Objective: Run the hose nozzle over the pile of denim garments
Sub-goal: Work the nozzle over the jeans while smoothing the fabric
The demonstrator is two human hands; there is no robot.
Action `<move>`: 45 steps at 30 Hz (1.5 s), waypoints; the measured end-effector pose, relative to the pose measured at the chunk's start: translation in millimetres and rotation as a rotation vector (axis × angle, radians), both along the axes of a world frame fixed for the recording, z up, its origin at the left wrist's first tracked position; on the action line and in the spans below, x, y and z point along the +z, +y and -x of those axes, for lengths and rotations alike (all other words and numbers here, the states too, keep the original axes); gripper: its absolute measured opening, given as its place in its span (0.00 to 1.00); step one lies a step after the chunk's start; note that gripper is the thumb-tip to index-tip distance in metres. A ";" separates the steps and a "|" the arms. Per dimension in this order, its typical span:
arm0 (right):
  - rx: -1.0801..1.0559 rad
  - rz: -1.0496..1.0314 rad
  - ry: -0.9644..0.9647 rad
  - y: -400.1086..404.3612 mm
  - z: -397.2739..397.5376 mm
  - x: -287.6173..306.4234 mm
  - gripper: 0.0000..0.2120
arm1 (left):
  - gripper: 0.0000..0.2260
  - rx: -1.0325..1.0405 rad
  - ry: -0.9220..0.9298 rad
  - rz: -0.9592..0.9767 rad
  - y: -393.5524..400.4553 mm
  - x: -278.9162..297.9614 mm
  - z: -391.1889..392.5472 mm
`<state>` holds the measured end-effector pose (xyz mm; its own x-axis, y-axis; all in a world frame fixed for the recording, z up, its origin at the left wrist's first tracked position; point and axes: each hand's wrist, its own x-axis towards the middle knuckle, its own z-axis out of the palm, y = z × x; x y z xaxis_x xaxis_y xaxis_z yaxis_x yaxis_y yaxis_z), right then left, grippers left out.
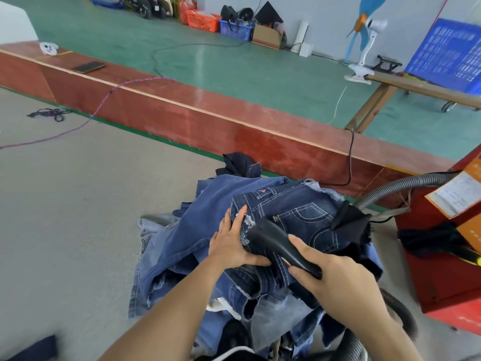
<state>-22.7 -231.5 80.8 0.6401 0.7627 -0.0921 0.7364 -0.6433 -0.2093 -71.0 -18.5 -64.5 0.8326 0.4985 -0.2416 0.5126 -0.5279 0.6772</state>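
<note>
Grey felt covers the work table (78,204), and behind its far edge run a red board wall and a green floor. Near the right end of the table lies the pile of denim garments (197,238), many jeans thrown one over another. The left hand (231,246) lies flat and open on the top pair, with straight fingers pressing the cloth down. The right hand (335,277) is wrapped around the black hose nozzle (276,243), whose tip touches the denim just beside the left fingers. I judge the nozzle light, stiff and smooth, best held at its rear near the ribbed grey hose (395,186). The denim looks soft and rather heavy, so it may bunch up.
</note>
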 end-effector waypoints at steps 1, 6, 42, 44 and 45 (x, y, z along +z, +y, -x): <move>-0.020 -0.026 0.046 1.5 -1.4 1.3 0.25 | 0.63 0.003 -0.001 0.002 -0.2 0.1 0.0; -0.104 -0.213 0.098 -10.0 -9.0 18.7 0.25 | 0.61 0.047 -0.017 0.010 -4.7 0.0 2.1; 0.072 0.028 0.034 3.5 4.8 13.8 0.23 | 0.63 0.118 -0.239 0.200 -2.5 -12.9 15.8; 0.078 0.042 0.035 6.3 6.2 8.8 0.24 | 0.63 0.140 -0.280 0.231 -3.1 -16.6 16.4; 0.084 0.051 0.024 8.4 7.3 6.3 0.24 | 0.63 0.148 -0.299 0.249 -2.9 -17.8 16.8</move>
<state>-30.0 -223.1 87.1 0.5710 0.8077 -0.1467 0.7836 -0.5895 -0.1962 -87.8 -21.3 -82.3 0.8083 0.5747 -0.1281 0.3315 -0.2643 0.9057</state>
